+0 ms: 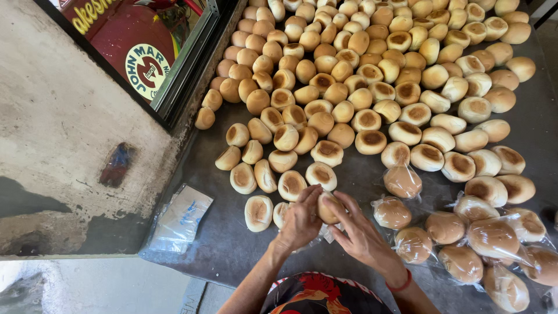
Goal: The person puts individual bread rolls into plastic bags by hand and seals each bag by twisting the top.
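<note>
A stack of flat clear plastic bags [177, 218] with faint blue print lies at the left edge of the dark table [232, 244], beside the pale wall. To the right, about ten buns sealed singly in clear plastic bags [465, 238] lie close together, some touching. At upper left, behind a metal-framed glass pane, stands a red sign [133, 43] with yellow lettering and a round white-and-green emblem [146, 70]

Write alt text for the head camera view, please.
Two bare hands, left hand and right hand, hold one bread roll over a dark table. Loose rolls cover it, with bagged rolls at right.
</note>
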